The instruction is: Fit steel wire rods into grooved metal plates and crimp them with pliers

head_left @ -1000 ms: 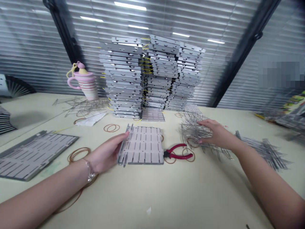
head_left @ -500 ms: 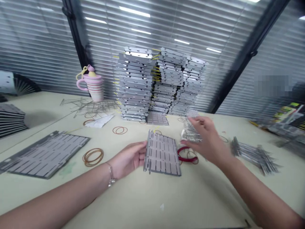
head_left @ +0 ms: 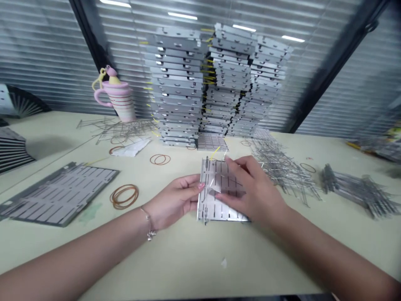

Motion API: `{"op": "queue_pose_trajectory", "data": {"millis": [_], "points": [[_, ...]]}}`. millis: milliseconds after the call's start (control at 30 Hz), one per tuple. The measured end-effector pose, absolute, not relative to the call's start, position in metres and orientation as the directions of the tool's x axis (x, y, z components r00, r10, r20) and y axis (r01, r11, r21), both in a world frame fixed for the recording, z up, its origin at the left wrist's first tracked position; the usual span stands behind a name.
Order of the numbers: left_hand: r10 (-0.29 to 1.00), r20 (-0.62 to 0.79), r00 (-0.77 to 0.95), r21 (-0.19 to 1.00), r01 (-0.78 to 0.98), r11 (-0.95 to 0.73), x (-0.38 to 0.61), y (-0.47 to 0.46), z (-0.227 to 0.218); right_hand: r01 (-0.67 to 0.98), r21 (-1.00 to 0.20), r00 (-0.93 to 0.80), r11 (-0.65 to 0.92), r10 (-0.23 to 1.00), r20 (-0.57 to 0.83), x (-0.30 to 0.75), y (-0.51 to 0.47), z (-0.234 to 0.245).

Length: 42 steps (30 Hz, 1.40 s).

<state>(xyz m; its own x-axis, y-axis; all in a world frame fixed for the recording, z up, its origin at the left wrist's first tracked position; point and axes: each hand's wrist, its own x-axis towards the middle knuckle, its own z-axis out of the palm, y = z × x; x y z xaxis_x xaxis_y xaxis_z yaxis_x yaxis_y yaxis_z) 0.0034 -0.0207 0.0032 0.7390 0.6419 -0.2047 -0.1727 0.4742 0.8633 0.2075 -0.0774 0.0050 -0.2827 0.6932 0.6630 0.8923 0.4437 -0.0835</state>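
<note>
A grey slotted metal plate (head_left: 216,209) is held up in front of me, tilted. My left hand (head_left: 180,192) grips its left edge, thumb on the front and fingers behind. A thin rod-like strip lies along that edge, and a yellow strip (head_left: 215,153) sticks up behind the top. My right hand (head_left: 250,188) is over the plate's right side, thumb and forefinger apart, with the thumb against or just before its face. I see nothing clearly held between them. The hand covers part of the plate.
Tall stacks of metal plates (head_left: 178,92) stand at the back. Loose thin rods (head_left: 288,167) and a rod bundle (head_left: 360,190) lie right. Left are another slotted plate (head_left: 62,196), brown rubber bands (head_left: 123,196), white paper (head_left: 133,147) and a striped mug (head_left: 120,100).
My right hand has moved left and onto the plate's face. The plate has shifted slightly right and up with my left hand. The red loop-shaped item beside it is now out of sight.
</note>
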Motion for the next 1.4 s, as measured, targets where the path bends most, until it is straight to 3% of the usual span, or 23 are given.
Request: {"op": "queue_pose_trajectory", "data": {"millis": [100,300,600,1133,1400], "points": [[0.624,-0.187,0.759,0.874,-0.162,0.459,0.005,-0.021,0.003,0.885,-0.063,-0.322,0.461,0.706,0.631,0.2,-0.082,0.0],[0.607,-0.173,0.776,0.883,-0.151,0.444,0.005,-0.02,0.005,0.868,-0.15,-0.292,0.474,0.73,0.618,0.198,-0.081,-0.006],[0.608,-0.159,0.778,0.881,-0.166,0.442,0.003,-0.02,0.005,0.886,-0.129,-0.264,0.446,0.711,0.651,0.196,-0.088,0.001],[0.614,-0.111,0.782,0.885,-0.204,0.42,0.006,-0.025,0.005,0.845,0.034,-0.445,0.534,0.667,0.597,0.193,-0.092,0.006],[0.658,-0.109,0.745,0.849,-0.275,0.451,0.004,-0.026,0.003,0.817,-0.082,-0.388,0.571,0.649,0.654,0.188,-0.092,0.003]]}}
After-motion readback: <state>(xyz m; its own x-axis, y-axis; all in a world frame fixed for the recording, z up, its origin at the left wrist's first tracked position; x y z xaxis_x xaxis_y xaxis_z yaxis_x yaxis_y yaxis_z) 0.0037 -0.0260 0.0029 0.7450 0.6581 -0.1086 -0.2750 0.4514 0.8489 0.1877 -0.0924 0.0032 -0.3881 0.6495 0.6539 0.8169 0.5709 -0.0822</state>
